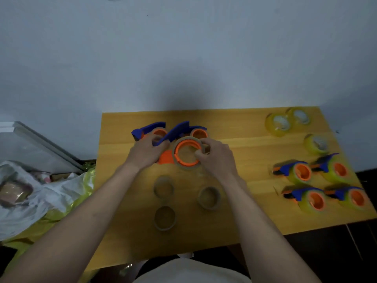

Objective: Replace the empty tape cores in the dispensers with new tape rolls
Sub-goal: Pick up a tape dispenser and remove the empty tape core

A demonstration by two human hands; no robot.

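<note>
Nearest to you, three empty cardboard cores are lying flat on the wooden counter (126, 231): one closest to the front edge (164, 218), one beyond it to the left (163, 186), and one to the right (209, 198). Beyond these, your left hand (145, 153) is gripping the blue handle of the dispenser in work (179, 148), fingers curled round it, while your right hand (217, 158) is pinching the brown tape core (175, 160) that is sitting around the dispenser's orange hub. At the right side of the counter, four loaded dispensers are resting in two rows: the near pair (307, 199) (352, 198) and the far pair (295, 171) (334, 167), each carrying a yellowish tape roll. Just behind the dispenser you are holding, two more dispensers (152, 130) (199, 132) are standing close together. At the far right corner, three new tape rolls (277, 123) (299, 117) (317, 142) are waiting, well apart from your hands.
</note>
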